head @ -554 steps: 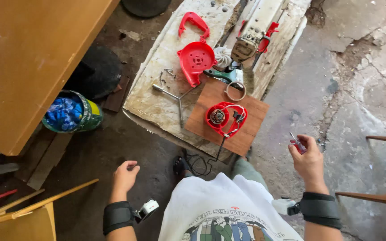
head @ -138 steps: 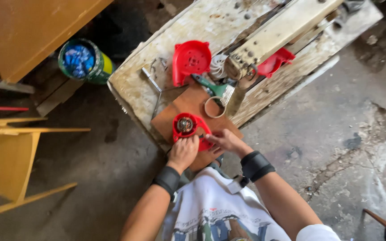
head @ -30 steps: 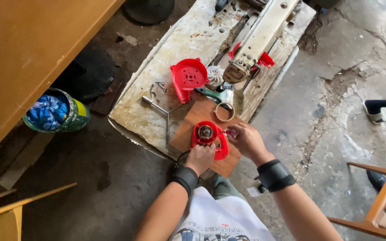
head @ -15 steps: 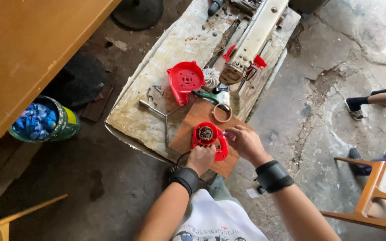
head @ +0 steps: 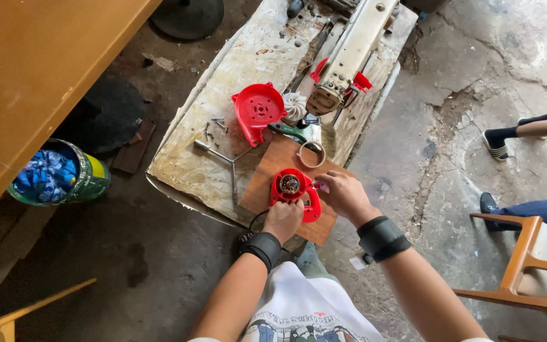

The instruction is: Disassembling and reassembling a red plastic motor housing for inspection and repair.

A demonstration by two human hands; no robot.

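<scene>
Over the last second the hands barely shift; mostly the view drifts, so the worn white workbench [head: 223, 145] slides in frame while the work stays put. The left hand [head: 284, 218] remains curled around the near edge of the red motor housing [head: 294, 190], steadying it on the brown wooden board [head: 286, 168]. The right hand [head: 343, 193] stays pinched against the housing's right side, fingers closed narrow; what they nip is too small to tell. Compared with several seconds ago, both hands have settled onto the housing. Beyond the housing lie a metal ring [head: 311, 154], a red fan cover [head: 257, 111] and a T-handle wrench [head: 223, 158]. Fine fitting work appears under way.
</scene>
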